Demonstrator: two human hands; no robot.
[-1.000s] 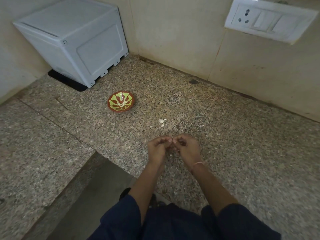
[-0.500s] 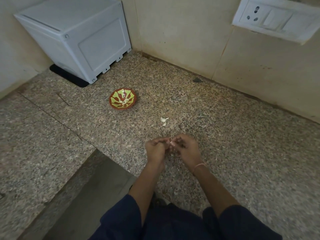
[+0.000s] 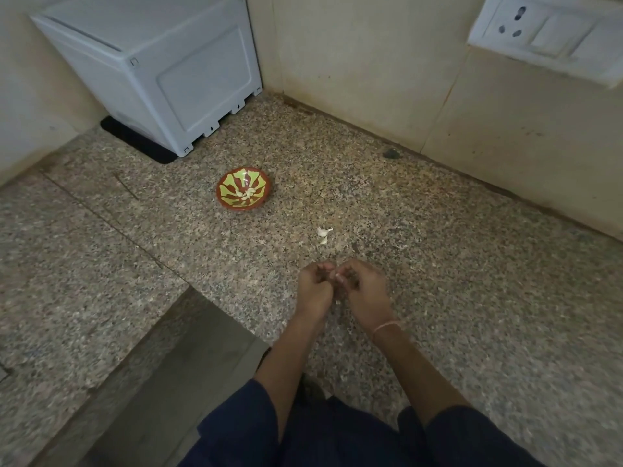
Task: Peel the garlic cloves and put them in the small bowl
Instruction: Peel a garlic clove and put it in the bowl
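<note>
1. At centre frame the left hand (image 3: 313, 288) and right hand (image 3: 365, 291) meet, each grip curled and pinching one small pale clove (image 3: 337, 274).
2. Just beyond, white garlic pieces (image 3: 323, 232) lie on the speckled granite counter (image 3: 472, 298).
3. Farther, left of centre, the round red-and-yellow bowl (image 3: 225, 200) holds peeled cloves (image 3: 246, 193).
</note>
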